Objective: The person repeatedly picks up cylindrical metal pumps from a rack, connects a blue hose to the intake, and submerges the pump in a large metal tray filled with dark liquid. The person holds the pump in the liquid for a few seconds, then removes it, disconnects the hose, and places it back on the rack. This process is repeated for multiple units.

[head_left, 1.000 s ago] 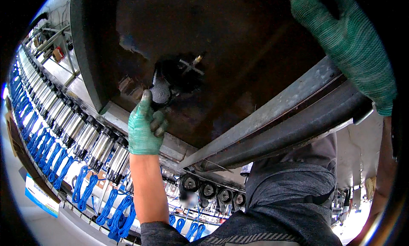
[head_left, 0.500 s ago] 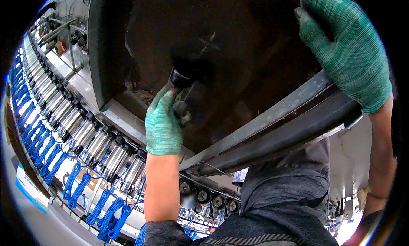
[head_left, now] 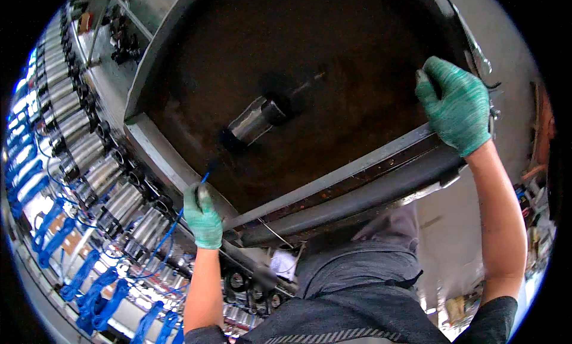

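Observation:
My left hand [head_left: 204, 217], in a green knit glove, is closed around a blue cable [head_left: 171, 232] at the tank's near left edge. From the fingers the cable leads into the dark tank [head_left: 339, 176]. Inside it lies a slanting steel cylinder with black ends [head_left: 253, 122], shaped like a submersible pump; its lower part is dim. Over the tank's right side is my right hand [head_left: 457, 108], gloved alike, with bent fingers and the thumb held apart. Nothing shows between them.
At the left runs a long row of similar steel cylinders [head_left: 98, 177], with bundled blue cables [head_left: 98, 296] hanging beside them. A black padded roll or pipe [head_left: 357, 205] lines the tank's near edge. A metal frame [head_left: 134, 19] stands beyond the far left.
My left hand has left the black end of the cylinder and drawn back to the tank's near left edge, now with the cable. The cylinder lies in the tank. The view has shifted.

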Available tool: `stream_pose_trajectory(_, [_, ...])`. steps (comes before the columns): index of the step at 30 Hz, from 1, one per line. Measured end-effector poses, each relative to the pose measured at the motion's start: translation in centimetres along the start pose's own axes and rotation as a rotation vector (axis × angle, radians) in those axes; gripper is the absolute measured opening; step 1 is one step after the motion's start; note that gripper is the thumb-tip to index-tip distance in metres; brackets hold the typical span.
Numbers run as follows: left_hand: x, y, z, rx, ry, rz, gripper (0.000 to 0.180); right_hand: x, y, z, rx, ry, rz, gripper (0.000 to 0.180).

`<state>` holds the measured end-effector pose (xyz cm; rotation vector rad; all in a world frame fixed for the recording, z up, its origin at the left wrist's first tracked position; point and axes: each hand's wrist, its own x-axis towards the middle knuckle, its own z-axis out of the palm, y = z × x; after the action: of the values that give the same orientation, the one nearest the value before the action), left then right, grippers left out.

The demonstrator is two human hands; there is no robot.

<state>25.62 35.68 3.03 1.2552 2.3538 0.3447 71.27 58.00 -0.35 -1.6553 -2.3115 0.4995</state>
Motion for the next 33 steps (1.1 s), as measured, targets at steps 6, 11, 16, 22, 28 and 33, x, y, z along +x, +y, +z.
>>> stream_pose_trajectory(6, [-4.7, -11.6, -0.7, -0.08, 0.09, -0.016, 0.036, 0.3, -0.4, -0.1, -0.112, -0.05, 0.0, 0.02])
stream_pose_trajectory(11, [-4.4, -10.7, 0.9, -0.028, 0.167, -0.079, 0.049, 0.9, -0.7, -0.7, -0.154, -0.234, 0.073, 0.023])
stream_pose_trajectory(16, [-3.9, -9.2, 1.0, 0.153, 0.191, -0.125, 0.045, 0.6, -0.8, -0.8, -0.184, -0.241, 0.05, 0.024])
stream_pose_trajectory(22, [-3.6, -9.4, 0.7, 0.17, 0.169, -0.165, 0.045, 0.9, -1.0, -0.9, -0.206, -0.253, 0.061, 0.029])
stream_pose_trajectory(28, [-3.5, -9.3, 1.0, 0.189, 0.254, -0.14, 0.045, 1.0, -1.5, -1.3, -0.229, -0.305, 0.113, 0.03])
stream_pose_trajectory(33, [-3.3, -9.9, 1.3, 0.189, 0.251, -0.166, 0.049, 1.1, -1.7, -1.4, -0.242, -0.312, 0.128, 0.032])
